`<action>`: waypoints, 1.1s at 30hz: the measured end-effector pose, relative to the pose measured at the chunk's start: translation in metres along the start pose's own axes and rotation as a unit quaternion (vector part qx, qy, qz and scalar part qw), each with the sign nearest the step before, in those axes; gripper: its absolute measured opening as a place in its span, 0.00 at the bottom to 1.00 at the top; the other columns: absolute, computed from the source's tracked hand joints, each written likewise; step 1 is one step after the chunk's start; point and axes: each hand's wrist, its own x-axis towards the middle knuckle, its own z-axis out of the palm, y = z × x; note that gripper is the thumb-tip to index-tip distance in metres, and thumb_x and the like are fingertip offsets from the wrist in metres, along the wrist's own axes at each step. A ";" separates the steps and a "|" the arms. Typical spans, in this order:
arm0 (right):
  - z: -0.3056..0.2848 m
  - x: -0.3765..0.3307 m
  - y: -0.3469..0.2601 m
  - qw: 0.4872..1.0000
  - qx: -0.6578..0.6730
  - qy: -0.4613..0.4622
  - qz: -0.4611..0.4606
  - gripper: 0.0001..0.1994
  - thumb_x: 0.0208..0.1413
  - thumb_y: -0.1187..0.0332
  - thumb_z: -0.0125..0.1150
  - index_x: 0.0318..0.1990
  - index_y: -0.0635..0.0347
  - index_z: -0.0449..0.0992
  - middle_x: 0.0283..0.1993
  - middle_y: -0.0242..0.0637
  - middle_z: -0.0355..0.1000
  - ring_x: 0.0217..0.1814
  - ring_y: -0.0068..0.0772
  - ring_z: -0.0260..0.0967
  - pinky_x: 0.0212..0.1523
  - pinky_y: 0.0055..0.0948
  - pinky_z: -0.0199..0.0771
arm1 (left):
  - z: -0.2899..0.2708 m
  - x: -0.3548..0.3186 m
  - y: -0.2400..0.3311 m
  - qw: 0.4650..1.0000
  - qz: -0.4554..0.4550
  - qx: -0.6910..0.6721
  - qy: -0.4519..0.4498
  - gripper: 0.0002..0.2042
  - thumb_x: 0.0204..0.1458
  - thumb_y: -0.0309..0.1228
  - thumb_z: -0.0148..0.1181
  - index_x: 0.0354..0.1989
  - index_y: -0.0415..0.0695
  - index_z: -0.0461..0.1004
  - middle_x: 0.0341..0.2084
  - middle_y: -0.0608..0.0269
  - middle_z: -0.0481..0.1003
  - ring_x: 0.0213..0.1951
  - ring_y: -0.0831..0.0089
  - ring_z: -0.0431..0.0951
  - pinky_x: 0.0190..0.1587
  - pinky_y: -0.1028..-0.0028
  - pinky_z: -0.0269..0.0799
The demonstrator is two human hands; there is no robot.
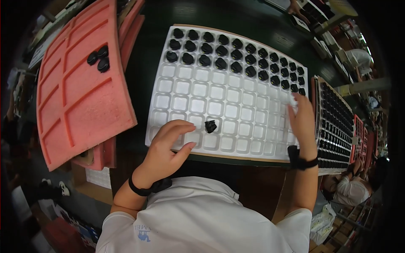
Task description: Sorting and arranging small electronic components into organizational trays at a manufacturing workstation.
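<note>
My white shirt (198, 215) fills the bottom of the frame. Above it, my left hand (163, 145) is open, thumb and fingers apart, near a lone black piece (210, 126) low in the white tray (214, 108). My right hand (303, 121), loosely open, reaches over the tray's right side, near three rows of black knobs (220, 50). At upper left is a pink board (86, 111).

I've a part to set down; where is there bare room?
The white tray has unfilled pockets between its three far rows of black parts and the lone black part beside the left hand. Dark green tabletop shows between the tray and the pink foam. Crowded: those rows and the right end, under the right hand.
</note>
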 end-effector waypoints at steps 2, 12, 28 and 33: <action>-0.004 -0.006 -0.053 0.987 0.148 -0.041 -0.041 0.18 0.47 0.76 0.60 0.47 0.62 0.69 0.45 0.45 0.68 0.46 0.46 0.66 0.47 0.37 0.67 | 0.000 0.001 0.001 1.000 -0.001 -0.009 -0.017 0.15 0.44 0.19 0.59 0.44 0.37 0.72 0.42 0.53 0.72 0.46 0.60 0.72 0.50 0.69 0.66; 0.021 -0.021 -0.188 0.937 0.310 -0.100 -0.128 0.18 0.42 0.81 0.59 0.44 0.62 0.71 0.45 0.42 0.68 0.48 0.48 0.63 0.49 0.37 0.65 | -0.040 -0.004 0.022 0.998 0.037 0.032 -0.044 0.16 0.44 0.21 0.61 0.44 0.37 0.72 0.42 0.52 0.72 0.44 0.59 0.73 0.47 0.68 0.68; 0.008 -0.041 -0.181 0.914 0.359 -0.149 -0.119 0.19 0.42 0.80 0.61 0.46 0.63 0.71 0.38 0.42 0.66 0.41 0.42 0.64 0.44 0.32 0.66 | -0.178 0.031 0.069 0.972 0.024 0.233 -0.014 0.10 0.46 0.23 0.60 0.38 0.38 0.73 0.35 0.60 0.74 0.37 0.68 0.75 0.40 0.72 0.71; 0.004 -0.043 -0.180 0.752 0.619 -0.226 -0.008 0.17 0.47 0.76 0.62 0.47 0.63 0.69 0.41 0.42 0.69 0.39 0.33 0.67 0.42 0.28 0.68 | -0.173 0.042 0.087 0.980 -0.023 0.194 -0.040 0.09 0.47 0.24 0.60 0.38 0.38 0.73 0.34 0.63 0.73 0.37 0.76 0.74 0.39 0.75 0.72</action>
